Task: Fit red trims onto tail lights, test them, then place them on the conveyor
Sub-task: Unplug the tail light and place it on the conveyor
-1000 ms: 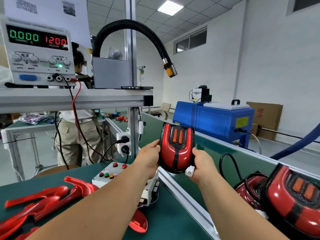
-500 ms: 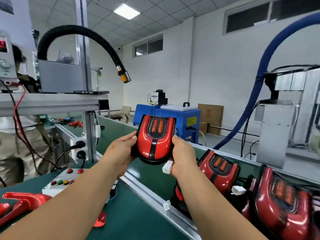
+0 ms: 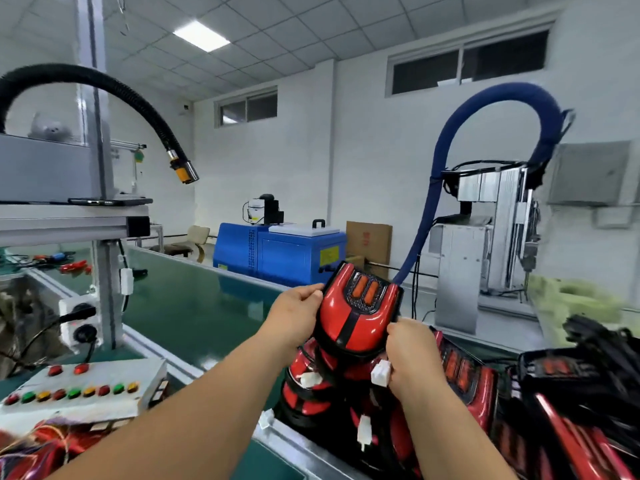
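Gripping a red-and-black tail light [image 3: 356, 313] with both hands, I hold it just right of the frame's centre, its face with two orange bars turned toward me. My left hand [image 3: 294, 317] is curled round its left edge and my right hand [image 3: 412, 355] is clamped on its lower right corner. A white connector [image 3: 381, 372] sits against my right thumb. Directly below and to the lower right, more tail lights [image 3: 464, 372] are piled on the green conveyor [image 3: 194, 306], which runs from there toward the middle left. A control box [image 3: 83, 386] with coloured buttons sits at the lower left. Beyond the conveyor, at centre, stands a blue machine [image 3: 280, 254]. A black hose [image 3: 104, 84] with an orange tip arcs across the upper left, and a blue hose [image 3: 485, 109] across the upper right.
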The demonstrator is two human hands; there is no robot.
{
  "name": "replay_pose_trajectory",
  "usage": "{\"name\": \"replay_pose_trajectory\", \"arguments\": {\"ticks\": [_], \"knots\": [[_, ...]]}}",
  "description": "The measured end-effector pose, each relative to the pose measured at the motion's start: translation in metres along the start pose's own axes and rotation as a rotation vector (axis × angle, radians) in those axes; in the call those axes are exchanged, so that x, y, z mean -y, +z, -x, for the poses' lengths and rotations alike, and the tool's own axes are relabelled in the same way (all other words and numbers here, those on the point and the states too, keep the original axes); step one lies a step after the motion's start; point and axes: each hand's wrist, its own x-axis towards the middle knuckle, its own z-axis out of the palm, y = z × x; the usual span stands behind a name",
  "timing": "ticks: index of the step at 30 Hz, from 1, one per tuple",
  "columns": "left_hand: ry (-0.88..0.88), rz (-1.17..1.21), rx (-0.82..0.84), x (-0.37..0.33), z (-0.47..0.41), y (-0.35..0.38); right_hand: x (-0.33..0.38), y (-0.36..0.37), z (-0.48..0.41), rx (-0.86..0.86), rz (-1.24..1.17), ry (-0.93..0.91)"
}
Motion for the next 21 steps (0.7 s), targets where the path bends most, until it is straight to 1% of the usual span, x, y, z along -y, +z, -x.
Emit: {"name": "replay_pose_trajectory", "arguments": {"ticks": [5, 9, 13, 16, 19, 21], "knots": [[0.000, -0.134, 0.029, 0.005, -0.009, 0.027, -0.008, -0.012, -0.006, -0.128, -0.010, 0.038], [-0.016, -0.289, 0.064, 0.012, -0.015, 0.034, -0.012, -0.012, -0.009, -0.158, -0.040, 0.076], [-0.067, -0.293, 0.023, 0.017, -0.018, 0.034, -0.021, -0.008, -0.008, -0.144, 0.018, -0.021], [-0.058, -0.298, -0.002, 0.015, -0.016, 0.034, -0.032, -0.003, -0.008, -0.207, 0.107, -0.118], [-0.036, -0.401, 0.025, 0.012, -0.015, 0.037, -0.041, 0.000, -0.010, -0.245, 0.171, -0.160], [-0.030, -0.467, 0.057, 0.010, -0.014, 0.038, -0.041, -0.001, -0.006, -0.269, 0.259, -0.236]]}}
